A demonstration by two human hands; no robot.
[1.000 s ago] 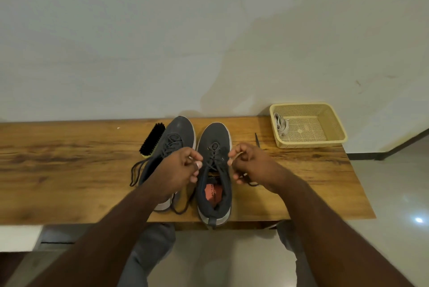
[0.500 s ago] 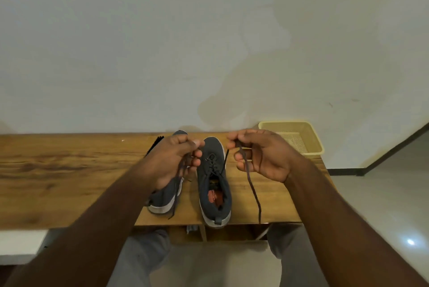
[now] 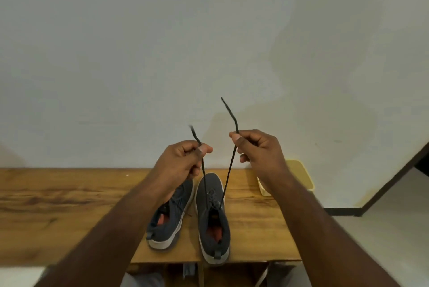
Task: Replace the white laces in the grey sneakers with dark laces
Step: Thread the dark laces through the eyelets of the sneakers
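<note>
Wooden table [image 3: 69,196] carries both grey sneakers; the right sneaker [image 3: 212,217] lies heel at 6 o'clock. Its dark lace [image 3: 228,170] rises taut toward 12 o'clock, one end pinched by the left hand [image 3: 183,159], the other by the right hand [image 3: 255,147], level

Both arms raised fwd; left hand [image 3: 183,161] & right hand [image 3: 257,149] each w/ fingers curled, pinching a dark lace end [image 3: 228,170].

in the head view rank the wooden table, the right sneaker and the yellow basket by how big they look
1. wooden table
2. right sneaker
3. yellow basket, though the right hand hides part of it.
</note>
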